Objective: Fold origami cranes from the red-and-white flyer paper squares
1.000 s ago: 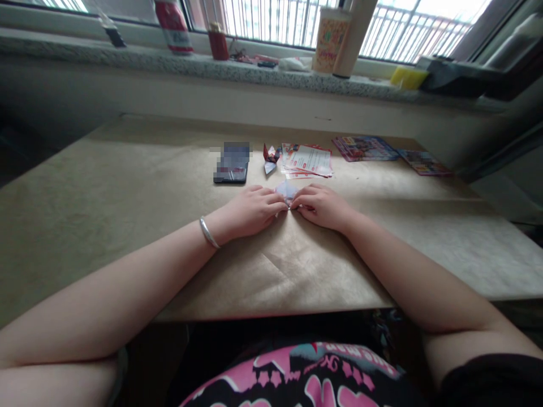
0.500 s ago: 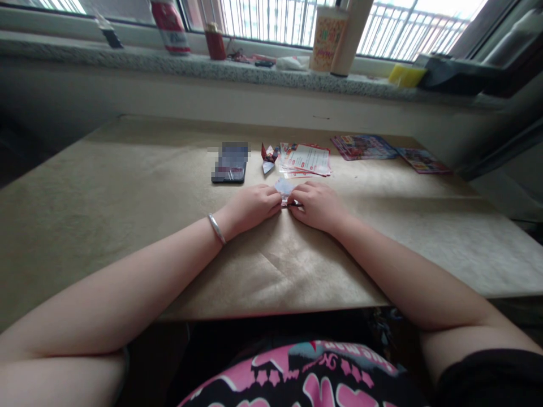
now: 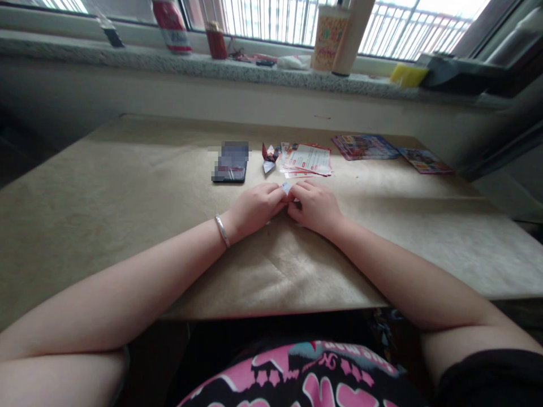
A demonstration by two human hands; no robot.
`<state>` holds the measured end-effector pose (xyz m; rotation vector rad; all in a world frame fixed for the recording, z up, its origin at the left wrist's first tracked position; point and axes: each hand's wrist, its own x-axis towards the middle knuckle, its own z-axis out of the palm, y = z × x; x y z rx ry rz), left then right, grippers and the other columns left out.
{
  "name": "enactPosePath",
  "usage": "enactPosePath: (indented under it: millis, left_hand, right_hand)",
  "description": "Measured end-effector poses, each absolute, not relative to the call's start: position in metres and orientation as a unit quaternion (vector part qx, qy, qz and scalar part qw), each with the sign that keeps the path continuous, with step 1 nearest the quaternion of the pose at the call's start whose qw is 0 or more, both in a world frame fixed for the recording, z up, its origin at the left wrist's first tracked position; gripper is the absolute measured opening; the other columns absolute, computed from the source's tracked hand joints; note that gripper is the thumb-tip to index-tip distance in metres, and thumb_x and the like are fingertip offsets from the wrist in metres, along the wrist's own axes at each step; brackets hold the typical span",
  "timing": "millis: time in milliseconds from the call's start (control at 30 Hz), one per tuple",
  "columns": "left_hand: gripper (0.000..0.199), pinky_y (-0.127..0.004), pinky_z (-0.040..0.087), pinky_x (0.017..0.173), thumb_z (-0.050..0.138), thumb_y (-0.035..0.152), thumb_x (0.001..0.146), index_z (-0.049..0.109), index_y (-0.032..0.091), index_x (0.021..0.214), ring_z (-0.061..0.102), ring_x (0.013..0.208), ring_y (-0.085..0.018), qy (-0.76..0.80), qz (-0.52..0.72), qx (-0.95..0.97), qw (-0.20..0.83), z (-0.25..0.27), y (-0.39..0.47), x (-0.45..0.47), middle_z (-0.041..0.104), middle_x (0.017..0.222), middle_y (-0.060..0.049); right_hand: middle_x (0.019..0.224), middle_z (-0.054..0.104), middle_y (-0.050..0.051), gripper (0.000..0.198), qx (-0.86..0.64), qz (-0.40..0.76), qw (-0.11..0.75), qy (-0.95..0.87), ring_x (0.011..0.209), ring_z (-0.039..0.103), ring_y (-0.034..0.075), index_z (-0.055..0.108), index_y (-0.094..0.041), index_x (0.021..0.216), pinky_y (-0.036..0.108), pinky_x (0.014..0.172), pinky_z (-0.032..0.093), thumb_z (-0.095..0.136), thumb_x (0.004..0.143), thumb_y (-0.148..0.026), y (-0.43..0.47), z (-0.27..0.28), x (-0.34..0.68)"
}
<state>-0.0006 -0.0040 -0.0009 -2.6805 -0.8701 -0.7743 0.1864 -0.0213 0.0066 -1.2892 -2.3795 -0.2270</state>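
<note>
Between my two hands, at the middle of the table, a small piece of paper [image 3: 285, 186] shows a pale bluish tip; the rest of it is hidden under my fingers. My left hand [image 3: 259, 206] is closed on its left side, a silver bangle at the wrist. On the other side my right hand [image 3: 314, 204] pinches it, thumb and fingers bent together. The fingertips of both hands almost meet. Just beyond them stands a folded paper figure [image 3: 270, 158] in red and white, with pointed flaps.
A dark phone [image 3: 231, 163] lies left of the folded figure. Right of it are a stack of printed sheets [image 3: 309, 159] and colourful cards [image 3: 367, 147], with another card pile [image 3: 425, 160] farther right. A can, a cup and a yellow item [image 3: 408, 74] stand on the windowsill [image 3: 254, 73].
My left hand has shifted slightly right and turned over the paper, and the fingertips have come closer together. Less of the paper shows now. The things around stay put.
</note>
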Motion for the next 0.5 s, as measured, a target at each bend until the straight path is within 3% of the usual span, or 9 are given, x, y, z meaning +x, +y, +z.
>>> enactPosePath:
  millis: [500]
  left_hand:
    - [0.027,-0.029,0.043,0.065,0.049,0.029,0.097,0.065,0.017,0.079,0.062,0.078,-0.017,-0.294,-0.238,-0.909,0.177,0.0083,-0.0085,-0.0078,0.069,0.082,-0.005]
  right_hand:
    - [0.087,0.069,0.007,0.009,-0.441,-0.098,0.213,-0.866,0.091,0.056,0.024,0.061,-0.021,0.080,0.034,0.075,0.040,0.052,0.081,-0.020,-0.0215,0.0082,0.1959]
